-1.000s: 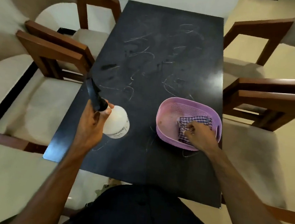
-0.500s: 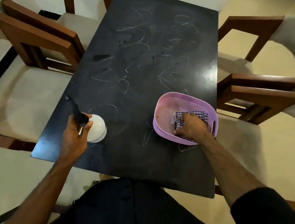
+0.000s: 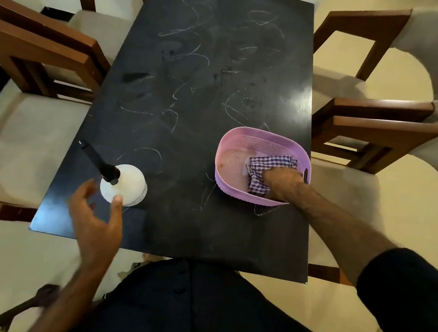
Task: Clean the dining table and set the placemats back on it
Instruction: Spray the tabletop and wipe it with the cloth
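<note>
The black dining table (image 3: 208, 90) is streaked with white scribble marks. A white spray bottle (image 3: 126, 184) with a black trigger head stands upright near the table's front left corner. My left hand (image 3: 96, 221) hovers just in front of it with fingers spread, thumb tip close to the bottle's side. A pink plastic basket (image 3: 241, 141) sits at the front right. Inside it lies a blue-and-white checked cloth (image 3: 268, 165), and my right hand (image 3: 282, 184) grips that cloth within the basket. No placemats are visible.
Wooden chairs with cream seats flank the table: two on the left (image 3: 37, 52) and two on the right (image 3: 375, 124). Their armrests sit close to the table edges. My dark-clothed body stands at the near edge.
My left hand set the spray bottle down on the table and released it, pulling back slightly. My right hand pushed deeper into the basket and closed around the checked cloth.
</note>
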